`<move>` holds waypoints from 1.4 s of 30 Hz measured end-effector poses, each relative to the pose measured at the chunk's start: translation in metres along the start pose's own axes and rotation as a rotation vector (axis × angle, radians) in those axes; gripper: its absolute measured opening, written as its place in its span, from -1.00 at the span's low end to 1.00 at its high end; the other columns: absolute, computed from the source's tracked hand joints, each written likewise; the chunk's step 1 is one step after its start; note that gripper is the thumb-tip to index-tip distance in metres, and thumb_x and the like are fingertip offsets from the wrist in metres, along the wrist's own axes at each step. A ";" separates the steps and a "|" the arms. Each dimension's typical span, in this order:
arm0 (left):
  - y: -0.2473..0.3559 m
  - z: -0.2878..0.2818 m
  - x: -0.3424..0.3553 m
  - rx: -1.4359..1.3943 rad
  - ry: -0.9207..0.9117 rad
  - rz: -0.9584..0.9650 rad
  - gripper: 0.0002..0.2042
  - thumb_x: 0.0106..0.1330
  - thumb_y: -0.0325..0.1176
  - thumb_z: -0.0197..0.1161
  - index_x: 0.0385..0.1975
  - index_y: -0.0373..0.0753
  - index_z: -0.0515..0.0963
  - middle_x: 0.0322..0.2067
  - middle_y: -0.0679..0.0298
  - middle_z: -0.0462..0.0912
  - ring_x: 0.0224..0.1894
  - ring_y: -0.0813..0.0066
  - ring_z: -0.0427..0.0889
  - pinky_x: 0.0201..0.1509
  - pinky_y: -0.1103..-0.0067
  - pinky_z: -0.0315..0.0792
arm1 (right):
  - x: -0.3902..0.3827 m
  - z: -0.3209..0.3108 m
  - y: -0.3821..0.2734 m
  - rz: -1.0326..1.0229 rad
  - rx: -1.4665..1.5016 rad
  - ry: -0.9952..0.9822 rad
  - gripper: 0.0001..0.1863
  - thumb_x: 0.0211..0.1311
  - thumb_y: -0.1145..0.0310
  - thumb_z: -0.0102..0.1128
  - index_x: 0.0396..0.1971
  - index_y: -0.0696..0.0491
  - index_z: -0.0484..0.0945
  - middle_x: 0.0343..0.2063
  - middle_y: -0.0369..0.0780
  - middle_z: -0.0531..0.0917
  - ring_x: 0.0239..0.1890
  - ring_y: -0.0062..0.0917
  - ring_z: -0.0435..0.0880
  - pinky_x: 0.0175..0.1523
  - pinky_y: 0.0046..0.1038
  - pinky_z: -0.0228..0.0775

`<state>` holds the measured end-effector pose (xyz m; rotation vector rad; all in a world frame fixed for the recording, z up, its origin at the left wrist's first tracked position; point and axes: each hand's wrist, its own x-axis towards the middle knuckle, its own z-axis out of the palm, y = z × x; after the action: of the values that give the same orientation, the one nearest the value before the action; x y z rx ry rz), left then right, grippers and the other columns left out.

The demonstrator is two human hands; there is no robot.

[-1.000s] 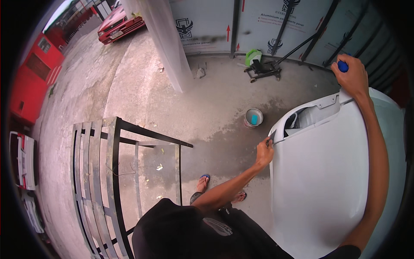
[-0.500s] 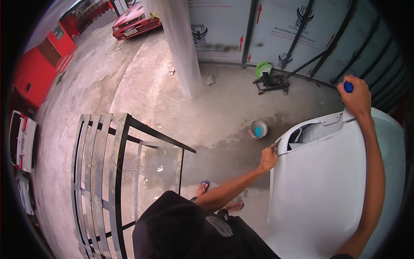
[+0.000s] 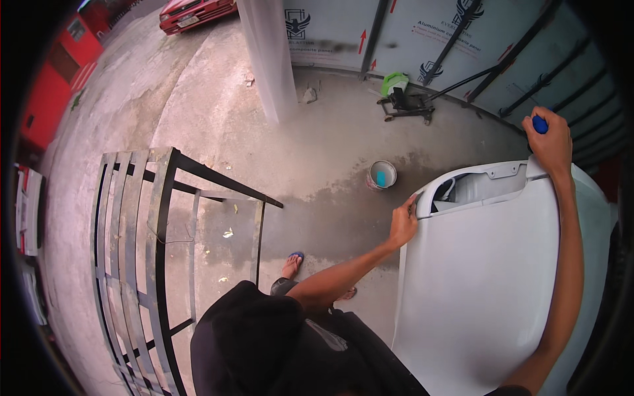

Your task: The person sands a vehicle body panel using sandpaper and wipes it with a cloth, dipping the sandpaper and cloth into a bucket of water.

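Observation:
My left hand is at the front left corner of a white car body panel, its fingers closed on the edge beside the headlight opening. Farther right, my right hand is raised over the panel's far edge. It is closed round a blue tool handle. Only the rounded blue end shows; the rest of the tool is hidden by the fist. My right forearm reaches across the panel's right side.
A bucket with a blue-green thing inside stands on wet concrete. Beyond it are a black floor jack and a green container by the panelled wall. A slatted metal rack stands left; a red car is far off.
My left hand has shifted slightly up along the panel's corner edge. My right hand keeps hold of the blue handle near the same place. The whole view has shifted a little.

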<state>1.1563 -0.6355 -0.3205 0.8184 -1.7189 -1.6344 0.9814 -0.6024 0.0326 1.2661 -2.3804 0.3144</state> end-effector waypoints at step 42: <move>0.001 0.015 -0.025 -0.038 -0.107 0.314 -0.48 0.16 -0.81 -0.04 0.18 -0.45 0.43 0.26 -0.18 0.37 0.34 -0.01 0.34 0.33 0.37 0.38 | -0.009 -0.007 -0.005 0.003 0.050 -0.041 -0.69 -0.04 0.21 0.25 -0.70 0.17 0.57 -0.76 -0.16 0.58 -0.69 -0.37 0.58 -0.47 -0.34 0.39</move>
<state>1.1595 -0.6066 -0.3204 0.4222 -1.7802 -1.5119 0.9915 -0.5961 0.0347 1.3031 -2.4228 0.3542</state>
